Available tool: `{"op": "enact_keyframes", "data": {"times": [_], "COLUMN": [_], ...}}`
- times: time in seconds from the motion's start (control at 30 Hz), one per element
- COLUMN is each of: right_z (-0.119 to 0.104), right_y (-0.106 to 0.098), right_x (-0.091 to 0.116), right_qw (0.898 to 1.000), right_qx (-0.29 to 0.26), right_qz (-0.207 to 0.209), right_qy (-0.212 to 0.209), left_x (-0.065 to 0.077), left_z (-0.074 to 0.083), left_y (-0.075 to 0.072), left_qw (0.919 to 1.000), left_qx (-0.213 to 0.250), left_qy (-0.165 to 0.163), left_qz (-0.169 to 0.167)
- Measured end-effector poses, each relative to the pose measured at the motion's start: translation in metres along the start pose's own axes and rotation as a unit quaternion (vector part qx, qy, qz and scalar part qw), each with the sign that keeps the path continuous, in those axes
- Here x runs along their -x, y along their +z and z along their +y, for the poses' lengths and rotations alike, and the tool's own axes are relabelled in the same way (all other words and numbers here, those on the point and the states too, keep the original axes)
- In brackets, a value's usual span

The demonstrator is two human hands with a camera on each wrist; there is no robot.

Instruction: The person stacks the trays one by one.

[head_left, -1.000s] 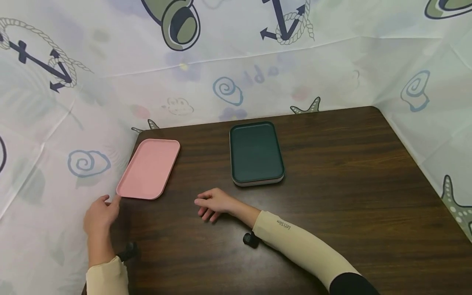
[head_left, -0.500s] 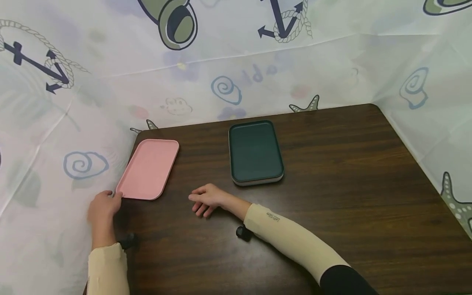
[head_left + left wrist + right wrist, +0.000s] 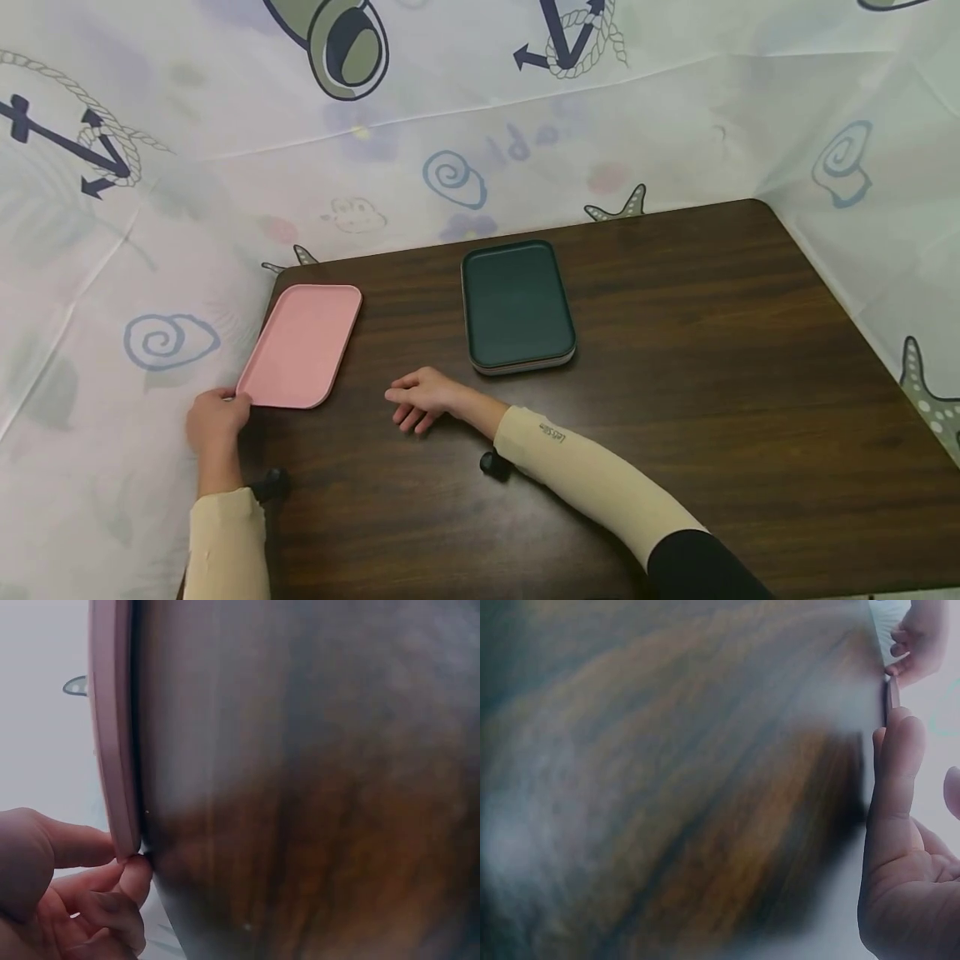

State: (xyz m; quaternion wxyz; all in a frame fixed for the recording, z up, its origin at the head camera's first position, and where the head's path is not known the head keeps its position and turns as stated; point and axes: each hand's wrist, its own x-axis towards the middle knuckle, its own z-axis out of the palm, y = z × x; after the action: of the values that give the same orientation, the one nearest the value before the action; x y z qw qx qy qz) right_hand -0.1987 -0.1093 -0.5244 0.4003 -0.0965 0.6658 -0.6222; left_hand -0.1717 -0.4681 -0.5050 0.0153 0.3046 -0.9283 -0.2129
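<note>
A shallow pink tray (image 3: 303, 346) lies at the table's left edge. My left hand (image 3: 217, 421) pinches its near left corner; in the left wrist view the thumb and index finger (image 3: 136, 879) meet at the rim of the pink tray (image 3: 116, 735), the other fingers curled below. My right hand (image 3: 423, 400) hovers over the middle of the table, relaxed and holding nothing. In the right wrist view its fingers (image 3: 900, 761) extend loosely. Behind it, a dark green tray (image 3: 517, 304) lies on top of what looks like a stack, with a lighter rim showing beneath.
The dark wood table (image 3: 675, 375) carries both trays. A white patterned cloth (image 3: 525, 150) hangs along its back and sides. A small black camera (image 3: 495, 465) sits under the right wrist, another black camera (image 3: 272, 485) beside the left.
My left hand has moved in to the pink tray's near left corner and taken hold of it. My right hand has shifted slightly left and away from me. The trays stay put.
</note>
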Motion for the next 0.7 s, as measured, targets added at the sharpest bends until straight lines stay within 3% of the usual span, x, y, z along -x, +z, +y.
{"op": "enact_keyframes", "data": {"times": [0.2,0.5,0.7], "right_z": [-0.001,-0.004,-0.004], "right_y": [0.002,0.004,0.009], "right_x": [-0.001,-0.001,-0.004], "right_qw": [1.0,1.0,1.0], "right_qx": [0.004,0.009,0.005], "right_qz": [0.0,0.006,0.011], "right_qy": [0.003,0.001,-0.008], "left_x": [0.004,0.02,0.035], "left_z": [-0.006,-0.008,-0.004], "left_y": [0.001,0.001,0.007], "left_qw": [0.9999,0.9996,0.9956], "left_qx": [0.006,0.015,0.074], "left_qy": [-0.014,0.02,0.028], "left_qz": [0.004,-0.013,-0.051]}}
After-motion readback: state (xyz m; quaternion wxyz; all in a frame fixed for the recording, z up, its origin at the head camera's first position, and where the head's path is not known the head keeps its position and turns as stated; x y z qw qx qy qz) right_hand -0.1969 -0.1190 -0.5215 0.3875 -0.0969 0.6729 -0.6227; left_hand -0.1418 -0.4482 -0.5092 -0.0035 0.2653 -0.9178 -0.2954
